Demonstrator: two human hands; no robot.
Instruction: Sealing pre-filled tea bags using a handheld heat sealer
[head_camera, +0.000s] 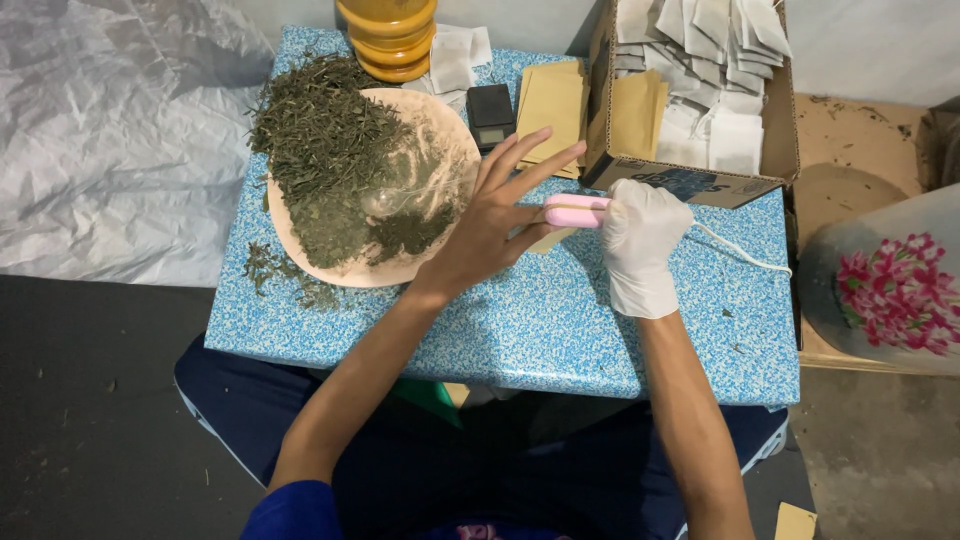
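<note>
**Pink sealer gripped over a kraft pouch on the blue table**

Where the gloved right hand is closed around it, a small pink handheld sealer is held, its free end pointing toward the left hand; a white cord is trailed from behind the glove across the table. The bare left hand is spread wide, fingers fanned upward, with its lower fingers laid against the sealer's tip and on a tan paper pouch, of which only a corner is seen beneath the two hands. Whether the sealer is pressed shut on the pouch cannot be told.

Just beyond the left hand, a round pale tray is heaped with dried green leaves, some of which are scattered on the blue speckled table beside it. Past the fingertips a small black digital scale is set, with a stack of tan pouches next to it. Directly beyond the right hand, an open cardboard box with a blue printed front is crowded with white sachets and more tan pouches. Further off, an amber ribbed jar is stood at the table's far edge, and a floral-patterned cover is seen well to the right of the glove.
</note>
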